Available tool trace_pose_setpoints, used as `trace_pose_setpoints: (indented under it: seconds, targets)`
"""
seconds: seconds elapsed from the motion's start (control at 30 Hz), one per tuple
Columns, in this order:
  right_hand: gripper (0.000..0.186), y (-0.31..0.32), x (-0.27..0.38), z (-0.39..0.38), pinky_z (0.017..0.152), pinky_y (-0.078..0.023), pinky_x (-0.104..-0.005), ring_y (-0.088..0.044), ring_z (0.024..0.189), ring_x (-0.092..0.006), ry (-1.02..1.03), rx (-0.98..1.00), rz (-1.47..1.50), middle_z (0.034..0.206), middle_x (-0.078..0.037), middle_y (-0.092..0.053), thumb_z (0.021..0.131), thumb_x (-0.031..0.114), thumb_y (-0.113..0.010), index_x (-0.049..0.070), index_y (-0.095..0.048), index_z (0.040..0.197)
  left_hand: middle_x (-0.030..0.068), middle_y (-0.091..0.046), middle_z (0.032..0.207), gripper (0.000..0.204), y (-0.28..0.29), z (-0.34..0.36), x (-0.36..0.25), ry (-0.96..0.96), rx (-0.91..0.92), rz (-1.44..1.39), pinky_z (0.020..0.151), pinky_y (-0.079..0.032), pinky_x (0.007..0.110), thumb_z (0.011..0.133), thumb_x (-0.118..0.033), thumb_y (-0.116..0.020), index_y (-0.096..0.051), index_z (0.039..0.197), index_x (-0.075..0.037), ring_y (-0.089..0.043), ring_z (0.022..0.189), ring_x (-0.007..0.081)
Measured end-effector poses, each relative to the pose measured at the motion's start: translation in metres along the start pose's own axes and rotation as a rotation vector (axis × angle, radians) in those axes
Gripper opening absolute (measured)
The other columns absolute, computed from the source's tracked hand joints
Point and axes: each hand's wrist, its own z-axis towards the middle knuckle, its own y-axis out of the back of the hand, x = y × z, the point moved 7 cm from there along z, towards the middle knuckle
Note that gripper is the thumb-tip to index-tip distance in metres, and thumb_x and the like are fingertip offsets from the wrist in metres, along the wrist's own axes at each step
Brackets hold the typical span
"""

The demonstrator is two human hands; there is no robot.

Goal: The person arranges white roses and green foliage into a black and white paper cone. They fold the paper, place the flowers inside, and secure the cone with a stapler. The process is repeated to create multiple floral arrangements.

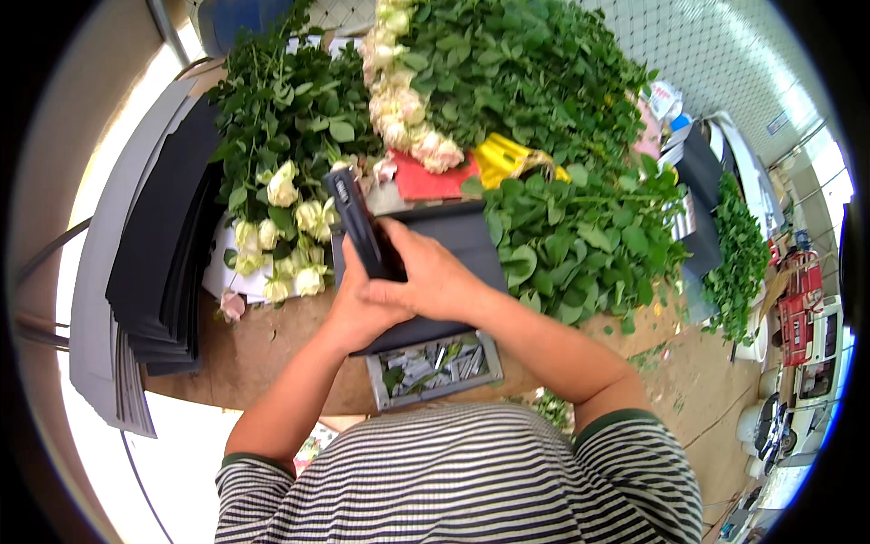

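A black stapler (352, 210) stands tilted up between my two hands above the worktable. My left hand (358, 308) is closed round its lower part, and my right hand (433, 270) grips it from the other side, the thumbs close together. Some fingers are hidden behind the stapler and the hands. Beneath them lies a dark grey sheet (467, 240) of card or foam. Just nearer to me, a shallow grey tray (497, 359) holds several strips that look like staples, with bits of leaf among them.
Cream roses (281, 186) with leafy stems lie at the left, beside stacked black sheets (168, 218). Pale pink roses (399, 104) and thick foliage (526, 72) fill the back. A red sheet (435, 177) and yellow wrapping (507, 159) lie beyond the dark sheet. More leaves (589, 245) are at right.
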Motion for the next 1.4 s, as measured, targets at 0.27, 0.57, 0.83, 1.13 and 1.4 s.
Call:
trace_pose_setpoints:
  seconds: [0.27,0.57,0.83,1.13,1.4]
  targets:
    - [0.044,0.116,-0.073,-0.059,0.082,-0.046,-0.0291,-0.057,0.090,-0.0147,-0.240,-0.002,0.190,0.099,-0.008,-0.061,0.082,0.019,-0.065,0.006,-0.054,0.123,0.0139,-0.034,0.149,0.071,-0.041,0.005,-0.015,-0.194,0.357,0.918,0.111,-0.020,0.045,0.085,-0.058,-0.057,-0.049,0.137,-0.010,-0.026,0.140,0.0319]
    - [0.051,0.149,-0.104,-0.079,0.077,-0.050,-0.0384,-0.065,0.083,-0.0301,-0.409,0.510,-0.381,0.091,-0.015,-0.068,0.079,0.029,-0.069,0.012,-0.057,0.126,0.0134,-0.032,0.150,0.082,-0.049,0.008,-0.018,-0.258,0.333,1.110,0.110,-0.021,0.047,0.079,-0.067,-0.055,-0.044,0.139,-0.012,-0.028,0.138,0.0329]
    - [0.050,0.132,-0.118,-0.070,0.074,-0.050,-0.0359,-0.065,0.080,-0.0270,-0.314,0.474,-0.303,0.091,-0.014,-0.068,0.073,0.025,-0.076,0.008,-0.059,0.118,0.0143,-0.036,0.147,0.082,-0.049,0.008,-0.020,-0.298,0.307,1.096,0.109,-0.023,0.047,0.077,-0.066,-0.059,-0.047,0.137,-0.012,-0.032,0.136,0.0329]
    - [0.050,0.129,-0.121,-0.072,0.069,-0.049,-0.0399,-0.065,0.078,-0.0287,-0.342,0.475,-0.526,0.082,-0.013,-0.067,0.075,0.039,-0.071,0.013,-0.061,0.117,0.0121,-0.033,0.150,0.084,-0.050,0.006,-0.016,-0.277,0.315,1.131,0.109,-0.021,0.047,0.075,-0.067,-0.060,-0.046,0.138,-0.014,-0.029,0.138,0.0322]
    - [0.040,0.197,-0.060,-0.094,0.064,-0.047,-0.0325,-0.059,0.066,-0.0210,-0.265,0.140,-0.408,0.081,-0.010,-0.066,0.084,0.027,-0.067,0.006,-0.061,0.118,0.0144,-0.037,0.147,0.085,-0.046,0.008,-0.023,-0.277,0.266,0.965,0.110,-0.023,0.046,0.073,-0.062,-0.066,-0.046,0.138,-0.012,-0.034,0.136,0.0327]
